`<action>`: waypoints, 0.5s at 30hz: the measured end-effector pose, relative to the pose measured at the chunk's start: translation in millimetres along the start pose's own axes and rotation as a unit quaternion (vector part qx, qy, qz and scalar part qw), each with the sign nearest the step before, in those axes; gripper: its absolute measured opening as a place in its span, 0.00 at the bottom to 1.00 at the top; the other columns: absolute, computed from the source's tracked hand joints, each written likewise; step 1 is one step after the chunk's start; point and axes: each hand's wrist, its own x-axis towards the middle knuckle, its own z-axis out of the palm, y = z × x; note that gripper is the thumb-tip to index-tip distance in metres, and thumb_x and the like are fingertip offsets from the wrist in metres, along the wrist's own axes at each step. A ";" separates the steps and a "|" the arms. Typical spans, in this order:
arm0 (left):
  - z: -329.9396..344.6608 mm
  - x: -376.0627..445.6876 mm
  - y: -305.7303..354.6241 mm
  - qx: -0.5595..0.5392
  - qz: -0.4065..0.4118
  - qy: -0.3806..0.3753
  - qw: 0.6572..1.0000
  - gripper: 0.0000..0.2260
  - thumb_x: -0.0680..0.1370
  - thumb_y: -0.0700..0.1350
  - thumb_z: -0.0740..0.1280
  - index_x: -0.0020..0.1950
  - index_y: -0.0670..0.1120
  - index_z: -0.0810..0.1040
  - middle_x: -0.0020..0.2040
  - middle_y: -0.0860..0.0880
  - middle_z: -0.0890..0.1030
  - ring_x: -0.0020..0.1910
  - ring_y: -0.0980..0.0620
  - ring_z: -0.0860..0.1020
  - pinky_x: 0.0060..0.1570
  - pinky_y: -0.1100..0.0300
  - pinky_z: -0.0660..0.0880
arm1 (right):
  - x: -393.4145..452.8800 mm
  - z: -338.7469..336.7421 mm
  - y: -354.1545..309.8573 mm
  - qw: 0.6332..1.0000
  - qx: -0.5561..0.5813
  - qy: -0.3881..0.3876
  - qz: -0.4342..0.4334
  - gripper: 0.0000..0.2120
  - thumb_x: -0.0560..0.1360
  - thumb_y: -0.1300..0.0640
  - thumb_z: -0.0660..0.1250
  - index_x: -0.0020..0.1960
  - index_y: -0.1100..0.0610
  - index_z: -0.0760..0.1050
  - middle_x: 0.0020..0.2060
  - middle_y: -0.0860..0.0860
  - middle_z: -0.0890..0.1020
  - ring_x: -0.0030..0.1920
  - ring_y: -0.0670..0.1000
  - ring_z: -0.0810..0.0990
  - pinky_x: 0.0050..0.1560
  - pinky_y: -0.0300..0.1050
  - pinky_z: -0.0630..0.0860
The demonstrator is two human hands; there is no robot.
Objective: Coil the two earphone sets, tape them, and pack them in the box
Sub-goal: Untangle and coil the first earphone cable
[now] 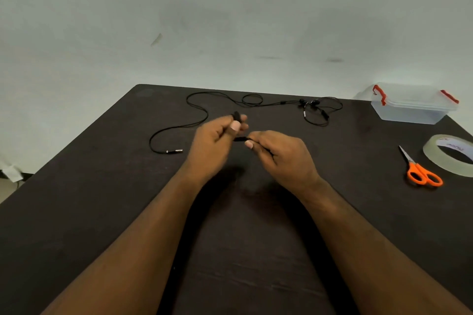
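Both hands raised mid-table, likely to coil: left hand [217, 133] pinches small black earphone bundle [236, 116] at fingertips; right hand [279, 153] curled round its dark cord end [240, 139], axis running left-right; second loose black earphone cable [204, 110] sprawls behind, plug pointing right; clear lidded box [409, 112] far right.

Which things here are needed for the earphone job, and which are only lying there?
Needed:
held earphones, in left hand and right hand
loose earphones
tape
scissors
box

Lying there:
only the paper scrap left of the table
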 end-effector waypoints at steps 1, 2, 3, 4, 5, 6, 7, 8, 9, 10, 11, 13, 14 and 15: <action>1.4 -2.1 1.1 0.033 0.007 -0.045 0.998 0.10 0.82 0.39 0.60 0.52 0.42 0.81 0.49 0.45 0.83 0.49 0.50 0.81 0.54 0.53 0.78 | -0.8 -1.5 2.1 1.000 0.000 0.016 -0.001 0.09 0.78 0.56 0.66 0.52 0.59 0.81 0.40 0.51 0.84 0.39 0.51 0.82 0.34 0.49 0.78; 1.3 -3.3 2.1 0.044 0.009 -0.077 0.996 0.11 0.82 0.40 0.60 0.48 0.43 0.81 0.45 0.46 0.83 0.45 0.50 0.81 0.50 0.54 0.78 | -1.2 -3.1 4.8 1.000 0.002 0.031 0.001 0.08 0.77 0.57 0.67 0.51 0.60 0.82 0.40 0.51 0.84 0.38 0.51 0.82 0.35 0.49 0.78; 0.4 -4.3 3.3 0.037 0.004 -0.098 0.995 0.12 0.83 0.41 0.59 0.45 0.43 0.80 0.41 0.46 0.82 0.41 0.50 0.80 0.45 0.56 0.77 | -1.5 -5.1 8.1 0.999 0.006 0.046 0.004 0.07 0.76 0.58 0.69 0.50 0.60 0.82 0.39 0.51 0.84 0.37 0.50 0.81 0.35 0.49 0.78; -0.8 -4.6 4.6 0.018 -0.006 -0.112 0.994 0.14 0.83 0.42 0.58 0.44 0.42 0.80 0.38 0.47 0.81 0.38 0.52 0.78 0.41 0.60 0.75 | -1.2 -7.0 11.2 0.998 0.014 0.060 0.012 0.06 0.75 0.58 0.70 0.48 0.60 0.82 0.38 0.51 0.83 0.36 0.48 0.79 0.35 0.47 0.77; -1.4 -5.3 6.3 -0.006 -0.020 -0.125 0.992 0.15 0.83 0.44 0.57 0.44 0.41 0.81 0.36 0.48 0.81 0.36 0.54 0.77 0.39 0.62 0.73 | -0.8 -8.6 13.9 0.997 0.026 0.071 0.024 0.05 0.74 0.58 0.71 0.46 0.60 0.82 0.37 0.51 0.82 0.36 0.46 0.77 0.35 0.45 0.76; -1.4 -6.2 8.2 -0.029 -0.035 -0.138 0.989 0.17 0.82 0.46 0.57 0.44 0.40 0.81 0.35 0.49 0.81 0.34 0.55 0.76 0.36 0.64 0.72 | -0.6 -9.4 15.6 0.996 0.038 0.076 0.035 0.05 0.74 0.58 0.72 0.44 0.60 0.82 0.36 0.50 0.82 0.35 0.44 0.76 0.35 0.43 0.75; -0.7 -7.4 10.1 -0.049 -0.049 -0.151 0.986 0.18 0.82 0.49 0.58 0.43 0.41 0.81 0.35 0.49 0.81 0.33 0.54 0.75 0.35 0.64 0.71 | -0.3 -9.4 16.7 0.995 0.046 0.079 0.044 0.06 0.73 0.57 0.73 0.43 0.60 0.82 0.35 0.50 0.81 0.35 0.44 0.75 0.35 0.40 0.74; -0.1 -8.6 11.3 -0.064 -0.062 -0.161 0.983 0.18 0.81 0.50 0.59 0.41 0.42 0.82 0.35 0.48 0.81 0.32 0.54 0.75 0.33 0.63 0.70 | -0.3 -8.9 17.2 0.994 0.055 0.082 0.054 0.07 0.72 0.56 0.73 0.42 0.60 0.82 0.34 0.50 0.80 0.34 0.43 0.74 0.35 0.37 0.72; 0.1 -9.2 12.2 -0.074 -0.071 -0.168 0.980 0.17 0.81 0.51 0.60 0.39 0.43 0.82 0.34 0.46 0.80 0.31 0.53 0.74 0.32 0.63 0.69 | 0.0 -8.4 17.4 0.992 0.070 0.087 0.066 0.07 0.72 0.56 0.73 0.41 0.61 0.82 0.33 0.49 0.79 0.34 0.43 0.74 0.36 0.35 0.71; 0.0 -9.1 12.8 -0.085 -0.077 -0.172 0.978 0.18 0.80 0.52 0.62 0.37 0.43 0.82 0.31 0.44 0.78 0.29 0.53 0.72 0.32 0.63 0.68 | 0.5 -8.3 17.7 0.988 0.092 0.093 0.081 0.08 0.72 0.55 0.72 0.41 0.60 0.82 0.34 0.49 0.80 0.34 0.43 0.75 0.37 0.34 0.71; -0.2 -8.8 13.6 -0.105 -0.082 -0.174 0.976 0.18 0.79 0.52 0.62 0.35 0.42 0.81 0.28 0.44 0.75 0.28 0.52 0.70 0.31 0.64 0.67 | 0.7 -7.9 17.8 0.983 0.117 0.100 0.099 0.07 0.72 0.55 0.72 0.41 0.60 0.82 0.34 0.49 0.80 0.35 0.44 0.76 0.38 0.34 0.72; -0.2 -7.2 15.0 -0.196 -0.099 -0.166 0.961 0.19 0.79 0.51 0.63 0.33 0.41 0.79 0.24 0.46 0.71 0.25 0.52 0.67 0.29 0.64 0.65 | 0.6 -6.6 17.5 0.969 0.173 0.108 0.141 0.05 0.74 0.56 0.70 0.42 0.57 0.82 0.37 0.47 0.81 0.38 0.43 0.79 0.40 0.36 0.73; 0.1 -6.1 15.4 -0.257 -0.113 -0.157 0.947 0.18 0.78 0.50 0.63 0.33 0.42 0.79 0.24 0.47 0.71 0.24 0.52 0.67 0.29 0.64 0.65 | 0.3 -5.1 16.8 0.962 0.198 0.101 0.158 0.04 0.74 0.57 0.70 0.43 0.56 0.81 0.37 0.46 0.81 0.39 0.42 0.79 0.41 0.37 0.74; 0.0 -5.4 16.2 -0.313 -0.129 -0.147 0.929 0.18 0.78 0.51 0.63 0.33 0.42 0.80 0.24 0.47 0.71 0.24 0.53 0.68 0.28 0.64 0.66 | 0.2 -2.9 15.1 0.959 0.213 0.083 0.167 0.03 0.75 0.58 0.69 0.44 0.55 0.81 0.37 0.46 0.81 0.39 0.41 0.79 0.41 0.37 0.74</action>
